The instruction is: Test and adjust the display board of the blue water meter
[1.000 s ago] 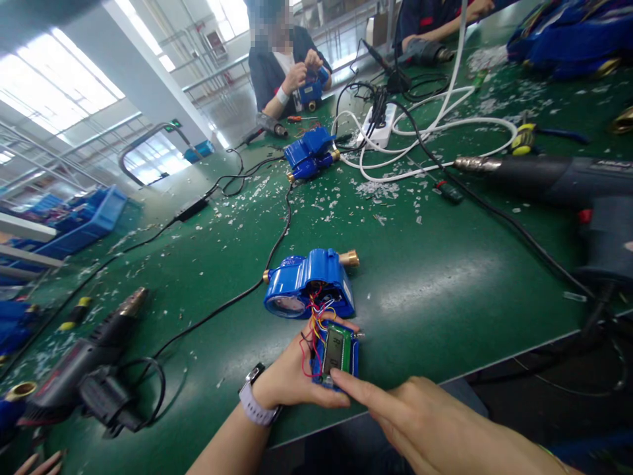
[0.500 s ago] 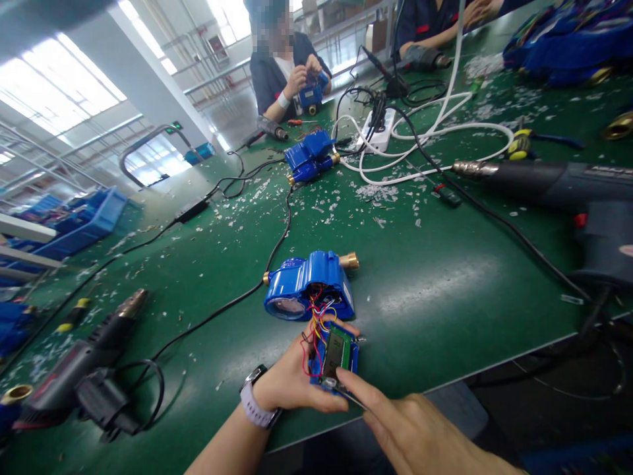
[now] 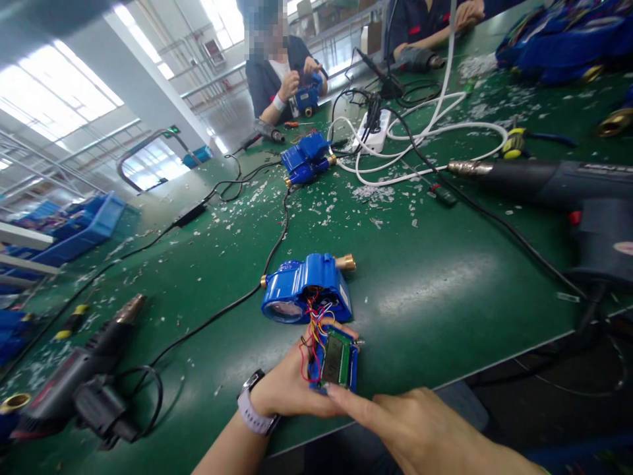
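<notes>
Wires in red, yellow, white and black run from the open cavity of a blue meter to the display module that we hold close to the near edge of the green table. The module is a shallow blue shell, tilted towards us, with a green board and a grey screen seated in it; a small metal spring juts from its far right corner. Our left hand is clasped about the shell, fingers behind and thumb along the near side. Our right hand meets it there, index finger stretched out to the screen's near left corner; whether its curled fingers hold anything we cannot tell.

The meter lies just beyond our left hand, its clear round window facing us and a brass fitting at its right end. More wires show packed inside its cavity.

To our left, a blue bin contains a jumble of blue parts and wiring, too blurred for us to sort. At the far right we see a heap of blue housings with coloured wires among them. Across the table, a co-worker handles another blue unit. Between us, a second meter rests near a white power strip with black plugs in its sockets.
</notes>
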The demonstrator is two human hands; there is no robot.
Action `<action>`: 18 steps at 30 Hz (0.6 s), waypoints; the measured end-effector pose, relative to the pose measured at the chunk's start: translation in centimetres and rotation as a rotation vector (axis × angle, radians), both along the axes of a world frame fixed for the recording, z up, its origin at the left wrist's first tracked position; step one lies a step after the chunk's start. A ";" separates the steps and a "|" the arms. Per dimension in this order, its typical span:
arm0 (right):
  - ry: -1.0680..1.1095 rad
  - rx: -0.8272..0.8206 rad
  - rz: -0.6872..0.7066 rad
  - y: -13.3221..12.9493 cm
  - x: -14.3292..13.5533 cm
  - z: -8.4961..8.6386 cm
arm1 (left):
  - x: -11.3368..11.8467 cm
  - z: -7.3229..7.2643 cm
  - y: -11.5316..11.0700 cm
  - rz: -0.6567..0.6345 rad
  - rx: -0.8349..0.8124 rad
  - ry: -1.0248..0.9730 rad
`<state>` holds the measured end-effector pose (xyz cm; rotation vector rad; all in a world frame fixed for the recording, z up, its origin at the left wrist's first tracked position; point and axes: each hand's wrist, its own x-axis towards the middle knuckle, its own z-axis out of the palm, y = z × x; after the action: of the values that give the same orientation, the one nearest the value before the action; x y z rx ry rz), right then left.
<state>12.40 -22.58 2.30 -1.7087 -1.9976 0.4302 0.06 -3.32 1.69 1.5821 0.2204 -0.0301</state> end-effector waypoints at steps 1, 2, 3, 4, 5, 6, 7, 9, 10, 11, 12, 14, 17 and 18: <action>-0.046 -0.037 0.027 0.0 0.4 0.5 | -0.1 -0.1 0.1 -0.022 -0.034 0.002; -0.083 -0.065 0.045 0.0 0.7 1.0 | -0.2 -0.1 0.2 -0.041 -0.083 0.005; -0.109 -0.080 0.058 0.1 1.0 1.5 | -0.3 -0.1 0.3 -0.056 -0.133 0.008; -0.123 -0.087 0.066 0.1 1.2 1.9 | -0.3 -0.1 0.4 -0.060 -0.169 0.013; -0.124 -0.086 0.068 0.1 1.2 2.1 | -0.3 -0.1 0.4 -0.055 -0.179 0.018; -0.112 -0.083 0.063 0.1 1.2 2.3 | -0.3 0.0 0.4 -0.047 -0.167 0.022; -0.091 -0.083 0.047 0.1 1.1 2.3 | -0.2 0.0 0.4 -0.038 -0.154 0.022; -0.022 -0.097 0.015 0.1 0.7 1.9 | -0.1 0.0 0.3 -0.025 -0.163 0.006; 0.015 -0.108 0.000 0.2 0.4 1.6 | -0.1 0.0 0.2 -0.020 -0.183 -0.007; 0.046 -0.120 -0.012 0.2 0.1 1.2 | 0.0 -0.1 0.1 -0.014 -0.204 -0.024; 0.069 -0.123 -0.021 0.2 -0.1 0.8 | 0.0 -0.1 0.0 -0.006 -0.216 -0.038; 0.095 -0.112 -0.037 0.2 -0.4 0.2 | 0.0 -0.2 -0.1 0.008 -0.201 -0.050; 0.081 -0.071 -0.066 -0.1 -0.3 0.0 | 0.1 -0.2 -0.2 0.020 -0.146 -0.050; 0.061 -0.055 -0.079 -0.2 -0.3 0.1 | 0.1 -0.2 -0.2 0.025 -0.119 -0.048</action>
<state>12.14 -22.78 2.35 -1.7795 -1.8843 0.5084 0.21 -3.52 1.49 1.4601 0.1970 0.0139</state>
